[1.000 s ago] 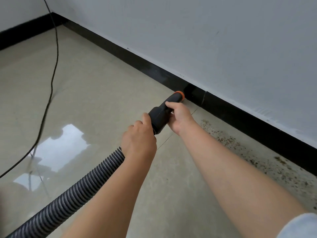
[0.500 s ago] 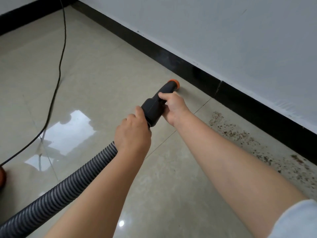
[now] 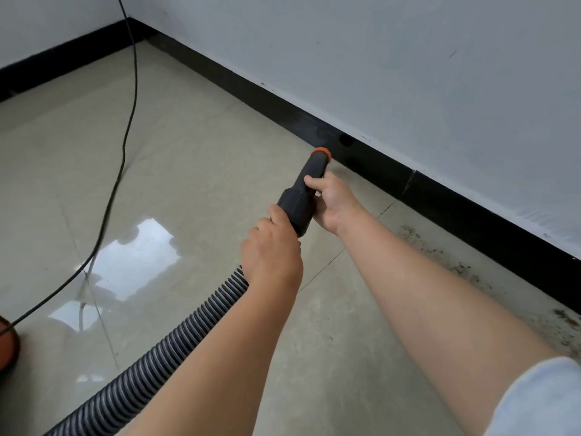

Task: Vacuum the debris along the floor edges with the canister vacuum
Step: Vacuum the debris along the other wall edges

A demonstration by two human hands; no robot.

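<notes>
Tiled floor point(image 3: 195, 171), both hands' grip curled round nozzle point(image 3: 303, 196), left hand point(image 3: 272, 256), right hand point(image 3: 334, 204), hose point(image 3: 176, 335) cut off

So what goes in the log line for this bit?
left hand: grips hose | right hand: grips nozzle | debris: remains by baseboard

You have a single view here, from the camera on your head, wide-angle, looking forward and down along both forearms. It faces the black skirting board point(image 3: 361, 146) where the floor point(image 3: 195, 152) meets the wall point(image 3: 408, 58), with the room's corner at the upper left. Your arms fill the near foreground; the floor edge lies just beyond them. No second view shares the scene.
</notes>
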